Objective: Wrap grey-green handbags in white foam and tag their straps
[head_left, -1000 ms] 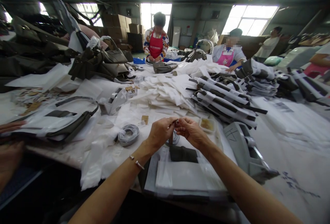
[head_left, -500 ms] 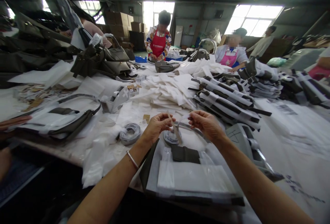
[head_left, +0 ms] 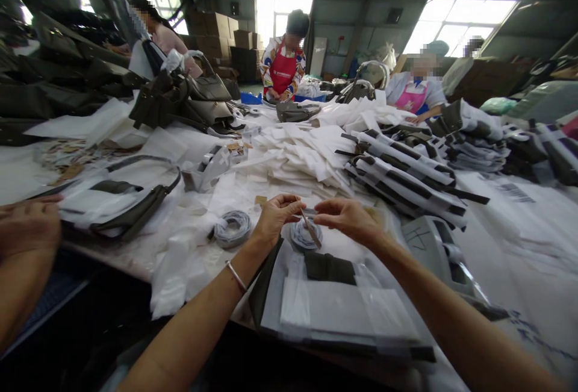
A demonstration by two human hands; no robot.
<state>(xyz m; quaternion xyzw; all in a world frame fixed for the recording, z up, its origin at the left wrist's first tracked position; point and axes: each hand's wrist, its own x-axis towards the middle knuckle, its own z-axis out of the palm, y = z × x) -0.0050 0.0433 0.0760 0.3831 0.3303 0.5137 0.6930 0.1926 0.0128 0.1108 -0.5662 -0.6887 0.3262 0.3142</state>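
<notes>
My left hand (head_left: 280, 216) pinches a thin tan strip (head_left: 310, 229) that slants down in front of a coiled grey roll (head_left: 300, 236). Just to its right, my right hand (head_left: 345, 216) has its fingers bent together near the strip's upper end; what they hold, if anything, is too small to name. Below both hands lies a dark bag (head_left: 332, 267) covered in white sheets and clear wrap (head_left: 343, 314). A second coiled roll (head_left: 232, 228) rests left of my left hand.
Another person's hand (head_left: 29, 223) touches a wrapped bag (head_left: 121, 199) at left. White sheets (head_left: 298, 157) are heaped ahead, with stacked wrapped straps (head_left: 406, 175) beside them. A grey tape dispenser (head_left: 428, 244) stands at right. People in aprons (head_left: 283, 73) work across the table.
My right hand has turned and moved down slightly, and the pale piece by its fingertips no longer shows clearly. The other person's hand at left reaches further into view. The view has shifted a little.
</notes>
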